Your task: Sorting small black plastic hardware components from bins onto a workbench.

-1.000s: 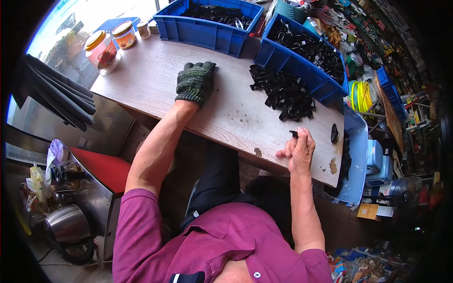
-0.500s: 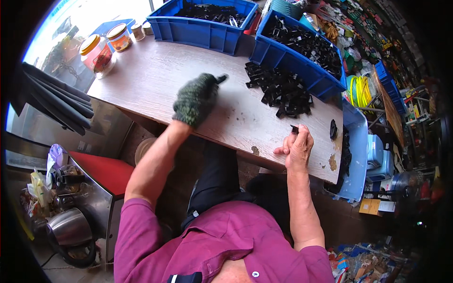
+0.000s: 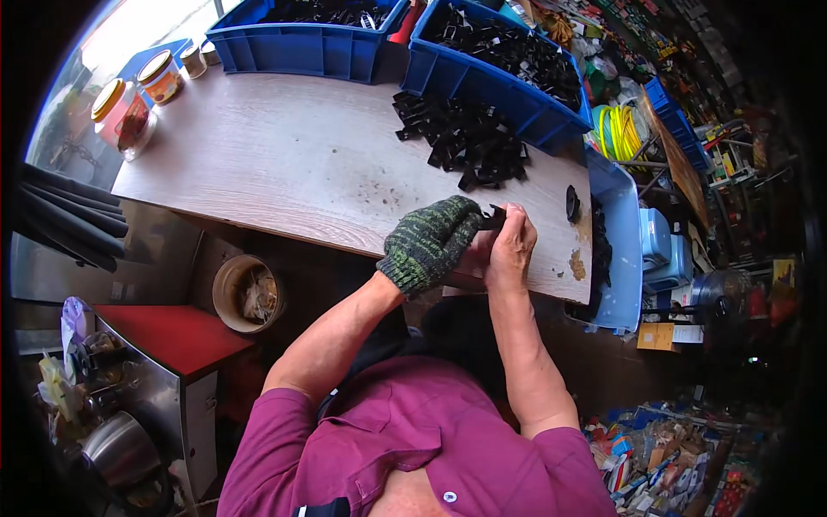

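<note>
My left hand (image 3: pixel 433 241), in a dark green knitted glove, is closed with its fingertips at a small black part (image 3: pixel 494 215). My bare right hand (image 3: pixel 512 246) pinches the same part from the other side, over the table's near edge. Its exact shape is mostly covered by the fingers. Beyond the hands, a loose pile of similar black parts (image 3: pixel 465 142) lies on the pale wood-grain table (image 3: pixel 276 155). One separate black piece (image 3: pixel 573 204) rests to the right of my right hand.
Two blue crates, one at the back (image 3: pixel 297 53) and one at back right (image 3: pixel 487 88), hold many black parts. Lidded jars (image 3: pixel 125 119) stand at the far left. Beside the table's right edge is a light blue tub (image 3: pixel 627 250). A round bin (image 3: pixel 226 293) sits below on the left.
My left hand has come right and nearer to meet my right hand at the black part. The whole view has shifted, with the table now farther left and up.
</note>
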A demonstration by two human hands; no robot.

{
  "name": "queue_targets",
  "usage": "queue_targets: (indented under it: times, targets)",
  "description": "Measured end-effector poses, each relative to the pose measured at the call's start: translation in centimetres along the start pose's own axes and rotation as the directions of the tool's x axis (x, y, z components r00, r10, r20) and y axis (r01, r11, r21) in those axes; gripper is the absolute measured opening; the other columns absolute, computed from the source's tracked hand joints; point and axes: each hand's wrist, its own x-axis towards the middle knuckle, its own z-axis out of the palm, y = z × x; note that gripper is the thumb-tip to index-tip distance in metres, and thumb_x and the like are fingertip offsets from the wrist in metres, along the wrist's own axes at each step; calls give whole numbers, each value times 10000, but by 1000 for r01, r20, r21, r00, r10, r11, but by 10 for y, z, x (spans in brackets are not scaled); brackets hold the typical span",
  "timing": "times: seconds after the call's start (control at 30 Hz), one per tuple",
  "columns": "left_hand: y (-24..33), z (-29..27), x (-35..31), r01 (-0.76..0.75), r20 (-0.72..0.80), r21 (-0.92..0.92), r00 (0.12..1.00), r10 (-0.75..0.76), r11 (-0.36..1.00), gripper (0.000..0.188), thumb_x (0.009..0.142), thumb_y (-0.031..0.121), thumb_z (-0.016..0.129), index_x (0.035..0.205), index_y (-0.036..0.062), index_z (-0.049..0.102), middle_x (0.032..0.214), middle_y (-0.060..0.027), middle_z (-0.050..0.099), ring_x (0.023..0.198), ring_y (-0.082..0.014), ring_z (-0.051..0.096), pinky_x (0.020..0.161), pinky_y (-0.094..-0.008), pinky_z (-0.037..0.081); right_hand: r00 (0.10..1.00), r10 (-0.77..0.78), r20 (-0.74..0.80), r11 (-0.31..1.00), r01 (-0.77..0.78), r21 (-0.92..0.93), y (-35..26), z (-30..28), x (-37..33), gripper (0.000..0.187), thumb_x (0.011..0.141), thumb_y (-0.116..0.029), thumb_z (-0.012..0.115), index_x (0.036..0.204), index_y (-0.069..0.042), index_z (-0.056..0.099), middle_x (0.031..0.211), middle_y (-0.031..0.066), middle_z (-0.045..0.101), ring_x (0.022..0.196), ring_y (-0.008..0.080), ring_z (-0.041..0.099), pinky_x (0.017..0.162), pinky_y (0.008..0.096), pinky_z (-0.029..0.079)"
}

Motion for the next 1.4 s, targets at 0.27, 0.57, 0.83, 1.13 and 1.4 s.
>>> queue_targets:
  times: [0.27,0.57,0.83,1.13,1.4]
  targets:
    - [18,36,6,50,-176,-96,982,-67,994,301,963,182,556,1229,43,576,1045,-211,668,904,-392,656,769,-451,512,948,-315,44,912,315,-263,7,-13,6,256,976,-185,466,759,-49,476,623,-12,367,551,99,358,489,287,336]
    - [14,37,2,-190,-120,12,974,190,982,284,923,201,607,1170,61,612,1249,-222,579,791,-372,663,711,-471,515,994,-101,42,994,102,-30,0,-17,1,264,957,-193,536,707,-128,486,668,-69,412,605,42,384,536,240,332]
    - [25,37,-2,58,-127,-151,989,-78,987,368,946,166,619,1291,56,556,746,-131,645,662,-237,636,643,-366,495,905,149,-399,951,-20,310,-44,-108,78,351,920,-355,532,728,-82,423,450,48,342,354,203,405,462,499,561]
    - [18,45,-5,14,-106,-118,994,-27,993,332,916,140,663,1228,45,607,824,-144,677,728,-239,677,674,-346,526,814,156,-559,975,-216,-42,-46,-142,91,387,803,-332,783,937,-29,583,548,36,404,425,173,452,456,479,572]
    - [18,48,-5,-60,-131,-51,990,53,997,329,904,136,678,1215,43,622,843,-151,680,737,-240,678,681,-351,535,923,80,-377,764,-300,-572,-27,-126,114,324,759,-284,803,844,-30,622,620,20,484,409,130,419,361,329,463]
